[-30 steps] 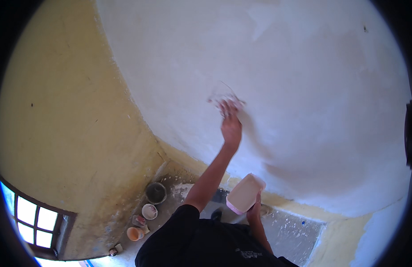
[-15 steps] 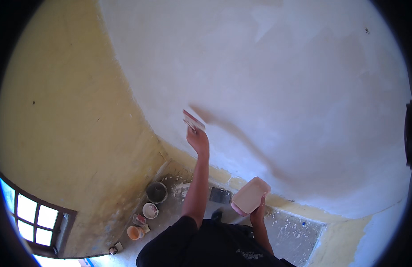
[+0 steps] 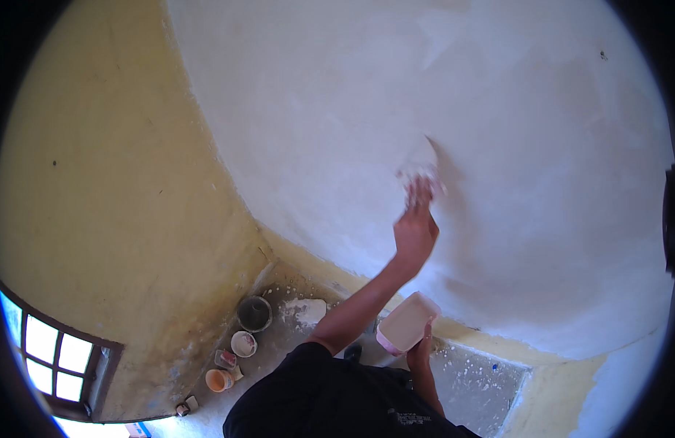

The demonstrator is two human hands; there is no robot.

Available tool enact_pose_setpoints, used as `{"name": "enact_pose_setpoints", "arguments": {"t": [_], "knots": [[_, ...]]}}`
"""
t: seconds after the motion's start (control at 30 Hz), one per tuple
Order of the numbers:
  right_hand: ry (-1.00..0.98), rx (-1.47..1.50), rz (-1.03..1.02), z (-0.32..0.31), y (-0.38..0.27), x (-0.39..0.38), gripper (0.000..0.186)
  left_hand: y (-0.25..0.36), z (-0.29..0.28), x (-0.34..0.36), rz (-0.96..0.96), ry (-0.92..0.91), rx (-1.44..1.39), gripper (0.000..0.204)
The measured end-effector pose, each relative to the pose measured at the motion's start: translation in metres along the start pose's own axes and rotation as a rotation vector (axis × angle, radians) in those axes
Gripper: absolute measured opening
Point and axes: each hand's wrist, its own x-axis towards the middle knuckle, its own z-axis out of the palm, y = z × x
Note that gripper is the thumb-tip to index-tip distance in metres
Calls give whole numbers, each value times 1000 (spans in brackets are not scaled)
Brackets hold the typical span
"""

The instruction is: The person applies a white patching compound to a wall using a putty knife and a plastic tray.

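Note:
My left hand [image 3: 415, 232] is raised in front of the pale wall, its fingers wrapped round a putty knife [image 3: 421, 162]. The wide blade is smeared by motion and lies at or very close to the wall surface; its shadow falls just to the right. Lower down, my right hand [image 3: 420, 352] grips the side of a pink rectangular tub [image 3: 406, 325] in front of my chest. A smooth pale surface faces up from the tub; I cannot tell whether it is filler or the bare inside.
A yellow wall [image 3: 126, 182] with a barred window [image 3: 59, 355] meets the pale wall [image 3: 513, 146] at a corner. Along its foot stand a dark bucket [image 3: 254, 314], a white bucket [image 3: 243, 344] and an orange pot [image 3: 218, 380]. White spatters mark the grey floor [image 3: 469, 383].
My left hand has swept the putty knife to the right and slightly up across the wall, and the blade has turned. The tub in my right hand has barely shifted.

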Motion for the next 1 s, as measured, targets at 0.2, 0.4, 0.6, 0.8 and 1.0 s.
{"name": "enact_pose_setpoints", "arguments": {"t": [0.2, 0.4, 0.6, 0.8, 1.0], "knots": [[1, -29, -44, -12, 1, 2, 64, -32, -26, -82, 11, -287, -353, 57], [44, 19, -109, -19, -4, -7, 61, -119, -40, -5, -204, 374, -26, 42], [-4, 5, -78, 0, -11, -10, 61, -172, 29, -44, -68, 124, 213, 54], [69, 45, -92, -19, -11, -4, 61, -141, 15, -184, 101, -189, 2, 45], [36, 26, -87, -15, -11, -10, 60, -222, -32, -124, -723, 295, 67, 21]]}}
